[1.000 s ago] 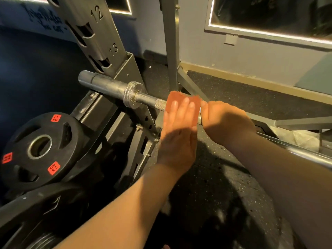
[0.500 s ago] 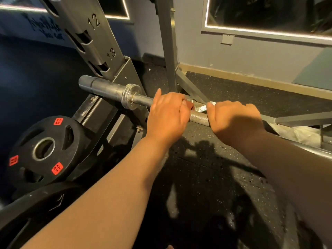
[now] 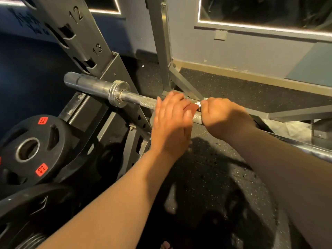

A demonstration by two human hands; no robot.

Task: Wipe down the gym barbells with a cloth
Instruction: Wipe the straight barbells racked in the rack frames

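A steel barbell (image 3: 140, 100) lies low across the rack, its sleeve and collar to the left and its knurled shaft running right. My left hand (image 3: 170, 123) lies over the shaft just right of the collar, fingers stretched across the bar and blurred, pressing an orange cloth (image 3: 193, 107) against it. Only a small edge of the cloth shows between my hands. My right hand (image 3: 224, 117) grips the shaft in a fist, touching the cloth's right side.
A numbered grey rack upright (image 3: 86, 51) rises behind the sleeve. Black weight plates (image 3: 28, 150) with orange labels stand at the lower left. Grey frame bars (image 3: 183, 83) cross behind the bar. Below is speckled black rubber floor (image 3: 206, 177), and a wall (image 3: 251, 47) stands beyond.
My left hand first held the cloth flat over the bar, then curled round the shaft, and now has slid right with its fingers stretched out. My right hand kept its grip.
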